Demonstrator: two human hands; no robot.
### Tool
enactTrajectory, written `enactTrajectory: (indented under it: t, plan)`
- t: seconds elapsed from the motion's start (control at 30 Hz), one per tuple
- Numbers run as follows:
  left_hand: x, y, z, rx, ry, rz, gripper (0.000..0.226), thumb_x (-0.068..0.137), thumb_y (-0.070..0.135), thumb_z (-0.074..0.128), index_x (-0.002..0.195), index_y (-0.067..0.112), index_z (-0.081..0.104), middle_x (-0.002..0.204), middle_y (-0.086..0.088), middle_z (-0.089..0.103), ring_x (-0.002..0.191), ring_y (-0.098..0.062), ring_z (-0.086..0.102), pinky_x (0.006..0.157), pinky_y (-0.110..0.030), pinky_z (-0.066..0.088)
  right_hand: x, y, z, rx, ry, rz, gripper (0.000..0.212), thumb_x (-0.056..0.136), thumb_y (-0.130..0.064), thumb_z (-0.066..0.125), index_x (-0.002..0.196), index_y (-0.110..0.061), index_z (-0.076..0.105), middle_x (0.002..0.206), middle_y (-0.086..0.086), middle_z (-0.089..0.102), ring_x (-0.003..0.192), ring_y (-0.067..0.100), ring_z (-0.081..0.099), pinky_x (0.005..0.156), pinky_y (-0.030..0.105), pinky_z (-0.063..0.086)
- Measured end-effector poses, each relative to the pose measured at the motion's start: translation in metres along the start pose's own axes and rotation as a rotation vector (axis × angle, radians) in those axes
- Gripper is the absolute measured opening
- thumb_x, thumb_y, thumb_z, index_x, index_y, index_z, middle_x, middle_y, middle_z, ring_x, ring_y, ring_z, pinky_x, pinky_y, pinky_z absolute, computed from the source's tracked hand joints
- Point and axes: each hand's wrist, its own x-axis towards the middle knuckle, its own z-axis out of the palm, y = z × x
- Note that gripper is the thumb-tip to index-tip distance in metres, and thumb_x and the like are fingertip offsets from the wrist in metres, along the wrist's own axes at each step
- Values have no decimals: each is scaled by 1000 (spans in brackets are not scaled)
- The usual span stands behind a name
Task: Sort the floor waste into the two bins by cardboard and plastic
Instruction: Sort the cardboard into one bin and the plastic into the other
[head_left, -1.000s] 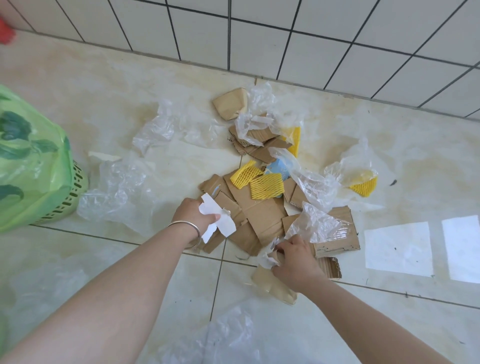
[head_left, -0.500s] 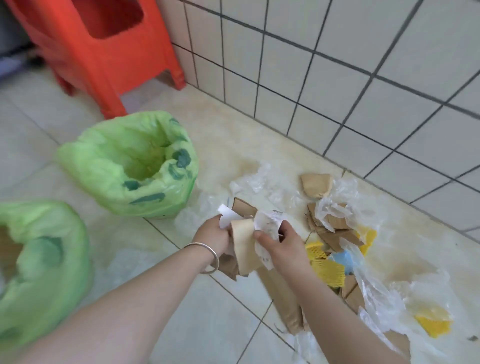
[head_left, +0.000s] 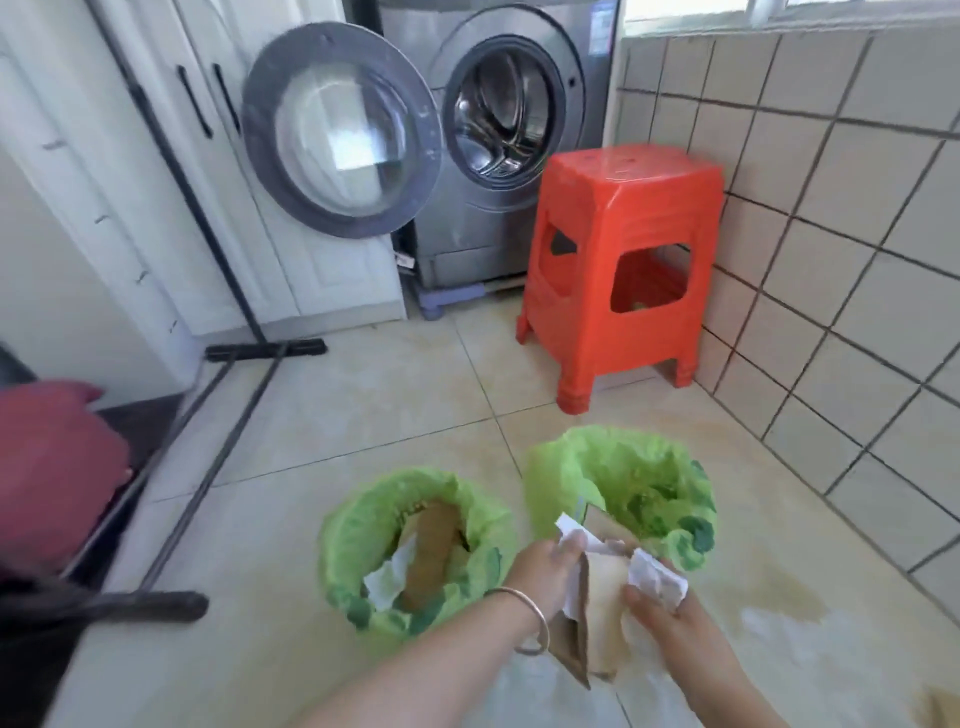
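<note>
Since earlier, both bins (head_left: 363, 525) sit ahead, red stool (head_left: 618, 249) seemingly behind.

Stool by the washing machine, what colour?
Orange-red, solid plastic stool; shows in the head view.

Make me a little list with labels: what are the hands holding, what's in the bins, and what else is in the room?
left hand: grips cardboard pieces and a white scrap
right hand: grips the same cardboard and crumpled white paper
left bin: green liner, brown cardboard and white paper inside
right bin: green liner, contents unclear
behind: red stool, washing machine with its door open
</note>
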Motion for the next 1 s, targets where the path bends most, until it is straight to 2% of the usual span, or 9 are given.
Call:
enactTrajectory:
  t: [0.13, 0.23, 0.33, 0.43, 0.5, 0.57, 0.73, 0.87, 1.0]
  plan:
    - [4, -25, -53, -140, -19, 100, 61, 76, 74, 47, 98, 19, 62, 99, 1, 65, 88, -9, 55, 80, -14, 43, 17, -23, 57, 85, -40, -18, 30, 77, -29, 66, 107, -30, 59, 108, -16, 62, 95, 7, 62, 80, 30, 49]
    - [18, -45, -97, -56, 30, 180, 47, 71, 60, 65, 98, 21, 64, 91, 9, 68, 85, -8, 63, 86, -27, 52, 35, -43, 102, 109, -22, -39, 50, 67, -33, 64, 115, -26, 53, 108, -8, 61, 98, 9, 62, 81, 31, 49]
    - [28, -64, -137, -86, 129, 204, 31, 73, 38, 76, 94, 27, 56, 84, 15, 63, 77, -2, 59, 67, -20, 48, 55, -54, 144, 141, 28, -40, 46, 74, -21, 70, 116, -21, 51, 104, -1, 65, 95, 16, 63, 76, 31, 50]
    - [43, -83, -170, -141, 237, 229, 68, 69, 30, 81, 125, 30, 42, 106, 4, 62, 97, -15, 62, 81, -26, 52, 79, -56, 184, 76, 68, -53, 29, 82, -7, 65, 93, -29, 50, 94, -4, 64, 85, 14, 62, 72, 33, 52]
    - [54, -101, -181, -138, 264, 179, 108, 68, 33, 82, 147, 36, 9, 130, -4, 52, 120, -21, 53, 89, -23, 45, 91, -48, 208, 45, 86, -40, 29, 82, -9, 64, 97, -29, 49, 94, -5, 64, 84, 12, 62, 73, 33, 53]
    - [65, -120, -186, -114, 279, 144, 123, 67, 32, 82, 148, 36, -11, 147, -5, 36, 134, -19, 41, 90, -20, 37, 101, -34, 227, 14, 96, -8, 33, 83, -11, 63, 109, -23, 48, 94, -7, 63, 84, 9, 62, 66, 26, 50]
    - [97, -154, -184, 190, 176, 29, 82, 75, 37, 75, 141, 21, 30, 139, -5, 47, 123, -22, 48, 93, -25, 40, 114, 4, 251, -77, 110, 137, 42, 84, -14, 64, 120, -19, 45, 104, -3, 62, 91, 17, 61, 63, 22, 46]
    - [117, -164, -180, 400, 6, -87, 71, 78, 46, 67, 133, 11, 39, 125, -10, 56, 113, -27, 55, 82, -29, 42, 120, 23, 257, -208, 108, 268, 50, 85, -17, 63, 130, -16, 41, 118, 5, 61, 93, 21, 57, 74, 30, 46]
    - [135, -172, -171, 564, -53, -176, 73, 82, 49, 60, 138, 10, 35, 132, -11, 52, 117, -29, 54, 88, -33, 45, 131, 29, 264, -345, 66, 364, 58, 86, -16, 62, 137, -12, 34, 129, 10, 55, 112, 29, 56, 78, 31, 44]
